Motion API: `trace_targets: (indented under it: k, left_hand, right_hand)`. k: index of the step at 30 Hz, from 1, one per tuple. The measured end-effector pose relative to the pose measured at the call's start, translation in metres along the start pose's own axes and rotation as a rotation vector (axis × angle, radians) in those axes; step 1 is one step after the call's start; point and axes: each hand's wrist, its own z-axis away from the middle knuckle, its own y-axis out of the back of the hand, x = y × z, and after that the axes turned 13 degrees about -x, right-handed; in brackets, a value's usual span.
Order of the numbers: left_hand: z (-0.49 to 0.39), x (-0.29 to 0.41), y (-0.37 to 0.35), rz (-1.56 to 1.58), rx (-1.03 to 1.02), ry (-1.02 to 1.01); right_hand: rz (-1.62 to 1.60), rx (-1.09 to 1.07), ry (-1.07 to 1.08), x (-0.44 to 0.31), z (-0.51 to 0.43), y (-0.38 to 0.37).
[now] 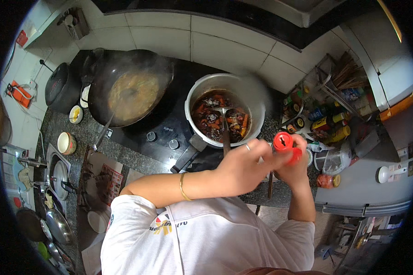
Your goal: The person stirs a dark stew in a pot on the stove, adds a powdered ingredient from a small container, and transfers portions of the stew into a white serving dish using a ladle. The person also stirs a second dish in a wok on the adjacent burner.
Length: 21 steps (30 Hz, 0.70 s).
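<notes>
My right hand (297, 172) is wrapped around a bottle with a red flip-top cap (283, 141), just right of the pressure cooker pot. Across from the left reaches my left hand (253, 163), its fingers at the raised red lid of that cap; a ring and a bracelet are on this arm. Most of the bottle is hidden by the hands. In the open metal pot (190, 113), a spatula (226, 129) rests in dark brown liquid with reddish pieces. At the left, a black wok (99, 106) holds steaming, cloudy soup with a ladle (105, 132) in it.
Bottles and jars (325, 123) crowd the right side beside a wire rack. A jar with pink contents (327, 180) stands near the right counter edge. Small bowls (66, 143), a black cooker (62, 87) and a sink (51, 154) are at the left. The pot's handle (189, 154) juts towards me.
</notes>
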Motion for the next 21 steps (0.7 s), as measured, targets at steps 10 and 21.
trace_targets:
  k: [10,21]
  left_hand:
    - [0.062,-0.028,-0.003,-0.483,-0.352,-0.028]
    - [0.103,-0.055,0.058,-0.145,0.046,0.212]
  right_hand:
    - [0.167,-0.240,-0.127,0.013,-0.041,-0.017]
    - [0.430,-0.681,-0.099,0.012,-0.069,-0.019]
